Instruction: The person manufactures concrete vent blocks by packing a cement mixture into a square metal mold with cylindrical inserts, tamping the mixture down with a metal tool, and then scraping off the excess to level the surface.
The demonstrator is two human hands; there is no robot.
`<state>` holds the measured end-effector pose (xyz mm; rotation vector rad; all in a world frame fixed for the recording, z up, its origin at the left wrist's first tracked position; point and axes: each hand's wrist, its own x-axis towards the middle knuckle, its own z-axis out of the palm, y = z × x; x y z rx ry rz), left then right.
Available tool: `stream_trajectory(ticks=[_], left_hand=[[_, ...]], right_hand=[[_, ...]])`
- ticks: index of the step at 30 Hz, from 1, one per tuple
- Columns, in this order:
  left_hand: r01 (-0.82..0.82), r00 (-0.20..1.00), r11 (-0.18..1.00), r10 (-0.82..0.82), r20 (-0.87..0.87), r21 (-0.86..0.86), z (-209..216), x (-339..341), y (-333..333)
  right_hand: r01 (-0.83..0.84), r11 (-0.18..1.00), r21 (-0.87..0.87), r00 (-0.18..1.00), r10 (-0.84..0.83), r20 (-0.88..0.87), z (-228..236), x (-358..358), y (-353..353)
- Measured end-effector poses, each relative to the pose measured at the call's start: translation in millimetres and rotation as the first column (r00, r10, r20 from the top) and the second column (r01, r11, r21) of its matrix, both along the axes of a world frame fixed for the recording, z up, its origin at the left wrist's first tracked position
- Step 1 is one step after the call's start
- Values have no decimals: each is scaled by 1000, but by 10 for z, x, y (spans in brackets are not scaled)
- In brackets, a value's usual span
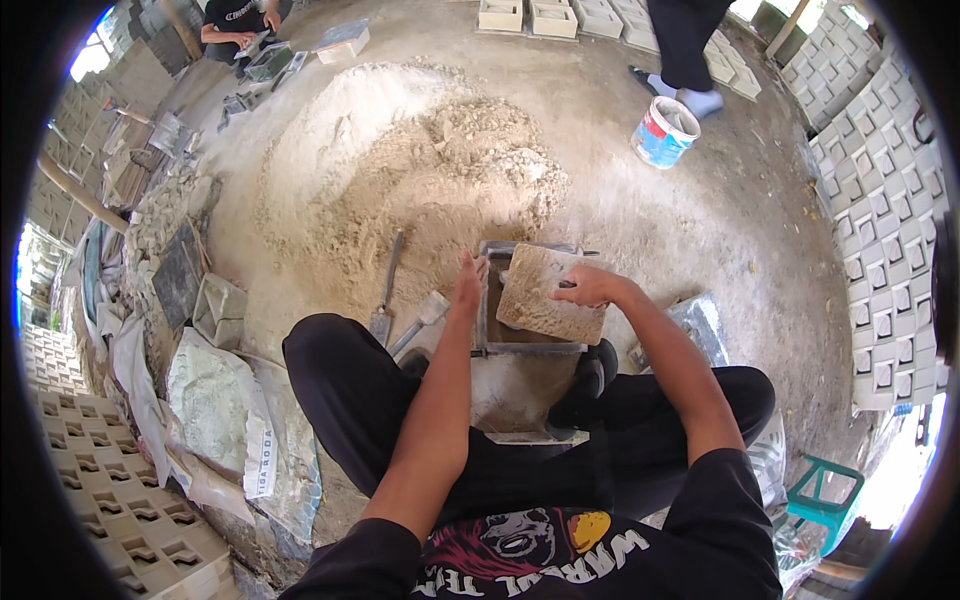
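Observation:
Between my feet on the ground sits a rectangular metal mould [536,348] with a dark frame. My right hand [588,286] is closed round a short dark handle on a square, sand-crusted plate [545,315]. The plate lies tilted over the right part of the mould and hides much of its inside. At the mould's far left corner is my left hand [470,280], fingers stretched out along the frame's edge and holding nothing. A long-handled trowel [382,318] and a flat-bladed tool [430,310] lie left of the mould.
A large heap of sand and pale powder [420,150] spreads ahead. A bucket [665,132] stands far right near another person's feet [690,98]. Another person [240,25] sits far left. Stacked blocks [880,240] line the right side; a green stool [825,495] is near right.

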<state>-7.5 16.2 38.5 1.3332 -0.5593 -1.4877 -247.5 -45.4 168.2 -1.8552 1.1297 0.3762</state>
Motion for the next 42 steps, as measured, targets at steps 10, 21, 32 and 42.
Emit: stream_trajectory(ticks=[10, 21, 32, 42], left_hand=[[40, 999, 999, -40, 2, -12, 37, -94, -58], [357, 930, 924, -338, 143, -137, 292, -653, -342], [400, 913, 909, -406, -32, -116, 210, -934, -286], [552, 830, 830, -556, -44, -82, 46, -1367, -341]], right_hand=[[31, 999, -23, 996, -29, 82, -137, -150, -92], [106, 992, -70, 981, -116, -154, 484, -809, -319], [-60, 982, -177, 991, 37, -128, 2, -1126, -174], [-175, 982, -72, 869, 120, -480, -1, -869, -324]])
